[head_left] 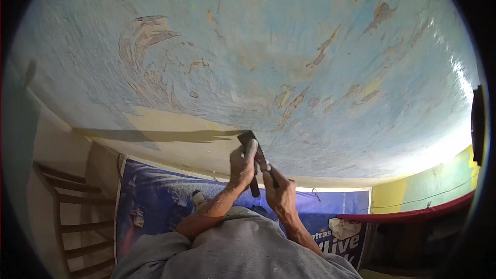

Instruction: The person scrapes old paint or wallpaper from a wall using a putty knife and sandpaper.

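Note:
My left hand (242, 166) is closed, thumb up, on a dark flat-bladed scraper (248, 136) whose top edge is at the lower part of the wall. Below this hand a dark bar-like end (254, 188) sticks out. My right hand (280, 191) is closed just right of it and lower, round a dark handle that runs up toward the blade. Whether both dark parts belong to one tool or two is hidden by the fingers. The wall (248, 72) is pale blue, with rough brownish and yellowish patches where its coating is broken.
A blue printed sheet (155, 191) spreads below, dusted white, with a crumpled pale piece (345, 228) on it at right. At left stands a wooden slatted frame (85, 227). A red-edged dark surface (413, 216) lies at right, beside a yellow-and-green wall (413, 191).

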A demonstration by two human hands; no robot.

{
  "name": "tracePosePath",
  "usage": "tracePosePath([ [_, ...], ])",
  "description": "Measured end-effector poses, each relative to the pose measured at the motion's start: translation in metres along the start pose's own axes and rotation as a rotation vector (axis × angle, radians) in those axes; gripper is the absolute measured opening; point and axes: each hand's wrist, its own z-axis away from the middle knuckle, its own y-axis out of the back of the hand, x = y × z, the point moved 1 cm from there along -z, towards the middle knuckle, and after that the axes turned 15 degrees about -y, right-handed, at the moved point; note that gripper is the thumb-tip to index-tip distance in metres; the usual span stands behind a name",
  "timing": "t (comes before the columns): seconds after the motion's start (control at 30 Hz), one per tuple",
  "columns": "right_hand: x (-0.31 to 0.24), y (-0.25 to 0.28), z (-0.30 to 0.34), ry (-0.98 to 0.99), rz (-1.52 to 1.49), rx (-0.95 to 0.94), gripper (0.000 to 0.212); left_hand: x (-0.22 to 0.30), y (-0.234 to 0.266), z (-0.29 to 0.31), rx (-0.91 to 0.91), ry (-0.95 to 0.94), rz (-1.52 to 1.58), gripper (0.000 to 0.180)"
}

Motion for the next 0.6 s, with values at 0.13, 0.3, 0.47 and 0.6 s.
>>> tracePosePath([
  [0.13, -0.017, -0.007, -0.002, 0.052, 0.035, -0.018, 0.029, 0.056, 0.008, -0.003, 0.12, 0.063, 0.175, 0.05],
  [0.3, 0.024, 0.045, -0.004, -0.058, -0.286, -0.283, 0.038, 0.042, -0.021, 0.009, -0.046, 0.149, 0.192, 0.05],
  [0.47, -0.007, 0.052, 0.001, 0.019, -0.179, -0.193, 0.038, 0.032, -0.024, 0.023, -0.067, 0.141, 0.501, 0.05],
  [0.6, -0.037, 0.048, 0.013, 0.096, 0.076, -0.152, 0.032, 0.041, -0.028, 0.022, 0.152, 0.295, 0.57, 0.05],
])
